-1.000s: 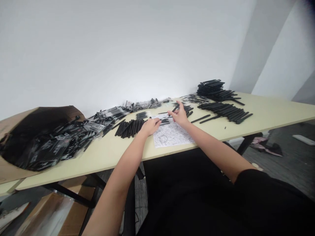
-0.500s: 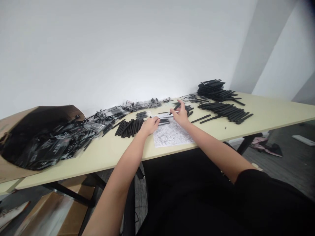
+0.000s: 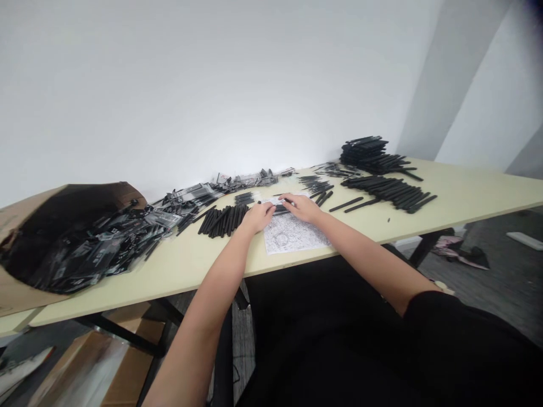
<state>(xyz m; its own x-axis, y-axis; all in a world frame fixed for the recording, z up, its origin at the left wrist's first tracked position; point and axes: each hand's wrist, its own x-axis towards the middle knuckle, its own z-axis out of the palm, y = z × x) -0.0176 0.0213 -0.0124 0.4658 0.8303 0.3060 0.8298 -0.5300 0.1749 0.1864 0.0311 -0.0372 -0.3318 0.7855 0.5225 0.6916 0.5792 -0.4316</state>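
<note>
Several black pens (image 3: 280, 209) lie side by side on a sheet of paper (image 3: 288, 233) covered in dense dark line print. At their left ends is my left hand (image 3: 258, 217), fingers bent together and gripping there. My right hand (image 3: 302, 208) curls over their right ends from above, with a dark pen partly visible between its fingers. Both hands hide much of the row. Just left of my left hand rests a pile of black pens (image 3: 223, 220). Beyond my right hand, thin black pieces (image 3: 314, 183) are spread on the table.
An open cardboard box (image 3: 36, 299) on its side spills black plastic packets (image 3: 106, 249) at the left. More wrappers (image 3: 246, 180) line the wall. On the right are a tall stack of black pens (image 3: 365, 154) and a row (image 3: 394, 192) before it. The pale table (image 3: 458, 192) has a front edge near my body.
My right hand has come down and left with its pen, from above the paper onto the row. My left hand stays at the left ends.
</note>
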